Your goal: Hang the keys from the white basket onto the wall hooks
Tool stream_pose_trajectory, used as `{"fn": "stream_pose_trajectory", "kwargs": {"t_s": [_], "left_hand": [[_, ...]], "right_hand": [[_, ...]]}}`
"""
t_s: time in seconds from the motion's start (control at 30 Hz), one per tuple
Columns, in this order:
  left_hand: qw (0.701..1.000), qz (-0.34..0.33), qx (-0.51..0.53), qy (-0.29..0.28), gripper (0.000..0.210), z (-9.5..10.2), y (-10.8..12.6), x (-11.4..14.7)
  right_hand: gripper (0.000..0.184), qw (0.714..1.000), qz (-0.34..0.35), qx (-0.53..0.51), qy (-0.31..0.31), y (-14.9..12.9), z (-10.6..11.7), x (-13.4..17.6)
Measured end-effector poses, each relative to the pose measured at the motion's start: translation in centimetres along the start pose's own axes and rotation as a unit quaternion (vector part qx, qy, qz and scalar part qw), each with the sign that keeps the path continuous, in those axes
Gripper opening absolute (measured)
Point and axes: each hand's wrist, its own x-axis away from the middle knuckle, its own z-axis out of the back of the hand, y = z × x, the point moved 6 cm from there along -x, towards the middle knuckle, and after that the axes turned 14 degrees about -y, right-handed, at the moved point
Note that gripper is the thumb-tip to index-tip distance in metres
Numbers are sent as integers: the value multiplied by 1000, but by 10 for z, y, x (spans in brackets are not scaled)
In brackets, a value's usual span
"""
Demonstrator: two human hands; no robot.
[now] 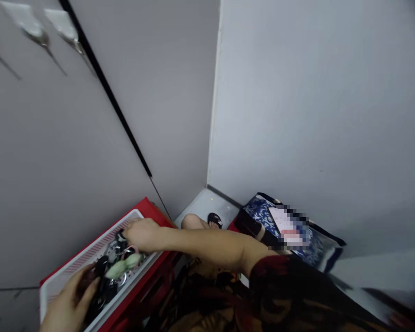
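A white plastic basket (60, 279) at the lower left holds a jumble of small dark and shiny items. Among them lies a pale green bow-shaped piece (124, 265) with a narrow middle. At the near left end of the basket, my left hand (69, 297) curls its thumb and fingers round a dark reddish-brown thing, whose kind is unclear. My right hand (141, 234) reaches across to the far end, back of the hand up and fingers closed down among dark items. What its fingertips hold is hidden. Black items (102, 265) lie between the two hands.
Under the basket is a red crate (152, 210). Grey cabinet doors (141, 92) with hooks (64, 27) rise behind it, meeting a pale wall (314, 92). A blue-and-white patterned bag (263, 212) stands at right. A sandalled foot (214, 221) shows on the floor.
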Motion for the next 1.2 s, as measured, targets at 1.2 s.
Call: {"fn": "stream_pose_trajectory", "kwargs": {"t_s": [1.2], "left_hand": [[823,-120,544,-108,59,105,121,-36]], "right_hand": [[54,774,150,-615,7,-48,110,-26]]}}
